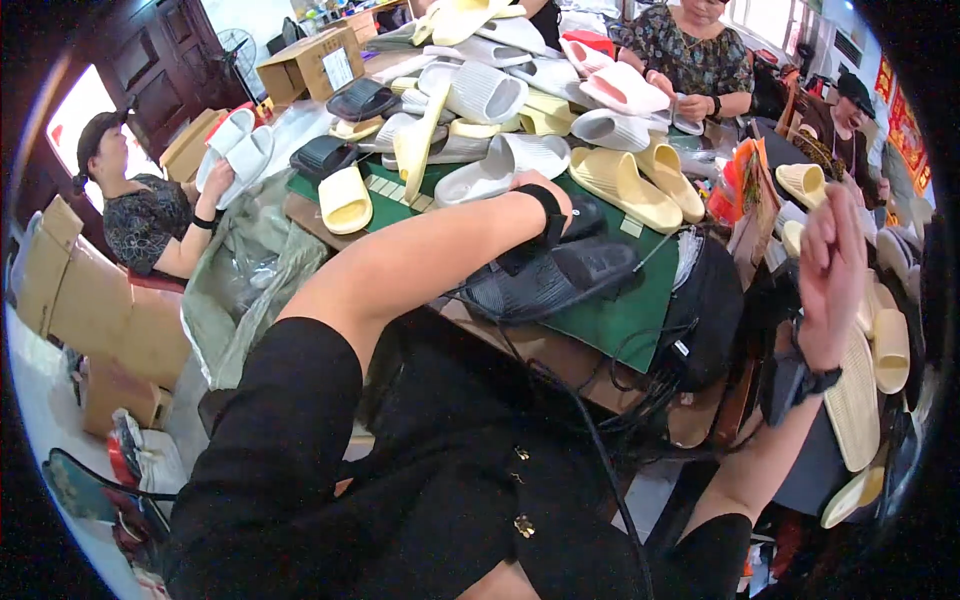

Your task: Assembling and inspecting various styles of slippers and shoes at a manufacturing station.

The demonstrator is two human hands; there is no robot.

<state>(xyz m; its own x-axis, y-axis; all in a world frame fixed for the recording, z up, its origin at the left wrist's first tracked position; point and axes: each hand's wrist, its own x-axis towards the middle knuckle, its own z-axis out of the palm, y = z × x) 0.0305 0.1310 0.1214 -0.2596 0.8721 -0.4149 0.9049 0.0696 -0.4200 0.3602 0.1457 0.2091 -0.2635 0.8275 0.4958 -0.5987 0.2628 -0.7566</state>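
Observation:
My left hand (538, 187) reaches across my body to the table, beside a black slipper (583, 219). The wrist and its black band hide most of its fingers, so I cannot tell whether it grips anything. Just nearer to me lies another ribbed black slipper (560, 276) on the green mat (628, 322). A grey slipper (500, 168) and a pair of pale yellow slippers (622, 187) lie close beyond that hand. My right hand (832, 262) is raised at the right with its fingers stretched upward and nothing visible in it. Beige slippers (853, 395) lie beside and below it.
A high pile of grey, yellow and pink slippers (485, 92) covers the table's far side. Black cables (590, 425) hang over the near edge, next to a black bag (700, 310). People (150, 195) sit around, some holding slippers. A sack (240, 280) and cardboard (100, 300) stand left.

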